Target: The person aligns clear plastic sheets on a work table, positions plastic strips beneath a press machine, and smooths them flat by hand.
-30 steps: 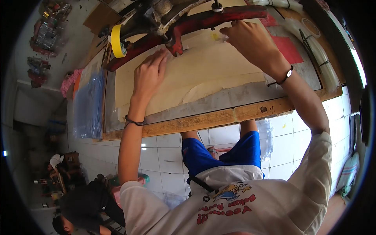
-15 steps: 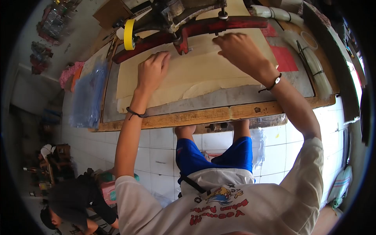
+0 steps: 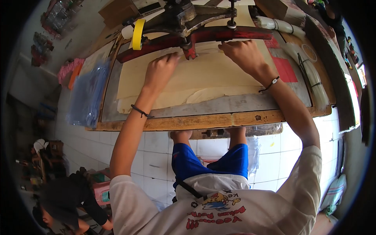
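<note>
My left hand (image 3: pixel 161 69) is closed, its fingertips pinched just below the red bar (image 3: pixel 211 34) of a press-like machine. Right of it, my right hand (image 3: pixel 247 56) is also closed, with curled fingers close under the bar. A faint, clear sheen shows between the two hands, but what the fingers hold is too thin to make out. Both hands are over a tan sheet (image 3: pixel 188 84) with a ragged, torn front edge. Between them a red forked bracket (image 3: pixel 189 51) hangs from the machine's dark metal frame (image 3: pixel 184 17).
A yellow tape roll (image 3: pixel 138 34) hangs at the bar's left. Bluish clear plastic sheets (image 3: pixel 88 94) drape over the left side of the wooden-edged table (image 3: pixel 188 122). Bundled clear plastic (image 3: pixel 313 74) lies at the right. Another person (image 3: pixel 66 199) bends low at bottom left.
My left hand has moved right and slightly up, towards the forked bracket. My right hand stays near the bar, still closed. The whole view has shifted slightly.
</note>
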The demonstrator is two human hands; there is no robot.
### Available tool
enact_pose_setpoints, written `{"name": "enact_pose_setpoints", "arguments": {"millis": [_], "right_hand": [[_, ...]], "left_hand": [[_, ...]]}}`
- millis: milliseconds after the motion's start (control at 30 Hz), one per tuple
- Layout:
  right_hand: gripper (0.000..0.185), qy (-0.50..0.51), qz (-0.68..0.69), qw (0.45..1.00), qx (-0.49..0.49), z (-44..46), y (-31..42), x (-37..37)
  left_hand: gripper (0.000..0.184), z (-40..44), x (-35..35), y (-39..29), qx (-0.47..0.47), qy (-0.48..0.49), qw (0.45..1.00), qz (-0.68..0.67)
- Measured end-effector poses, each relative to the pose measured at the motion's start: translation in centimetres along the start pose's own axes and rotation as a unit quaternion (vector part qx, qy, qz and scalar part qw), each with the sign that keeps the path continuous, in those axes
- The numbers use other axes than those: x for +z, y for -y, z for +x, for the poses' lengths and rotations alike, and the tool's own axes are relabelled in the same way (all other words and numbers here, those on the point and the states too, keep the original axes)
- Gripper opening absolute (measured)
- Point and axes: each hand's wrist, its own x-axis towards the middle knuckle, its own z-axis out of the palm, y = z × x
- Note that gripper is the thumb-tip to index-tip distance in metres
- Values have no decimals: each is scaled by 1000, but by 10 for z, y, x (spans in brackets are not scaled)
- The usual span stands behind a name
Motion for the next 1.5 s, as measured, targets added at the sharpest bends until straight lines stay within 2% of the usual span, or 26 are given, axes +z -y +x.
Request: {"name": "enact_pose_setpoints", "arguments": {"millis": [133,233,267,333,367,467,500,567,700,767,867,900,1000,1033,1133,1167,1267,1400,1500], "right_hand": [[23,-10,-22,1000,1,-3,3,7],[21,71,50,993,74,-1,7,-1],[21,88,69,992,65,-1,5,-4],[21,116,107,986,48,4,4,-20],[24,185,119,973,66,6,0,-31],[30,192,229,951,75,-1,-12,-43],[40,264,234,932,79,0,-16,-51],[45,260,205,941,73,-11,-21,-37],[54,277,171,942,79,-15,-24,-26],[54,247,150,954,75,-16,-26,-19],[51,239,152,955,86,-12,-21,-26],[51,239,159,954,91,-10,-22,-29],[50,235,175,954,63,-14,-36,-23],[52,206,168,962,61,-17,-39,-20],[46,260,162,946,104,-11,-41,-27],[42,222,154,957,102,-13,-39,-23],[40,240,142,952,128,-10,-39,-24],[40,148,133,977,82,-15,-45,-9],[42,180,114,969,128,-16,-39,-3]], "left_hand": [[18,1,5,4,-39,97,994,-41],[27,-2,15,11,-38,52,980,-187],[31,-5,18,13,-45,70,976,-203],[39,-6,19,18,-53,107,966,-230],[41,-7,20,20,-53,120,966,-224],[49,0,19,17,-53,157,964,-207],[50,2,19,17,-53,170,962,-205],[51,6,19,14,-27,174,965,-195],[46,15,14,6,-51,191,967,-160],[43,16,23,17,-36,214,962,-164],[39,24,20,15,-73,231,951,-190],[36,21,24,16,-71,210,959,-175],[37,11,46,36,-17,214,966,-146],[36,20,31,24,-62,188,961,-192],[33,34,12,14,-160,236,934,-214],[31,29,20,14,-142,162,948,-235],[30,33,14,11,-159,196,940,-230],[28,30,25,21,-86,171,955,-227],[26,28,23,17,-56,176,963,-197]]}}
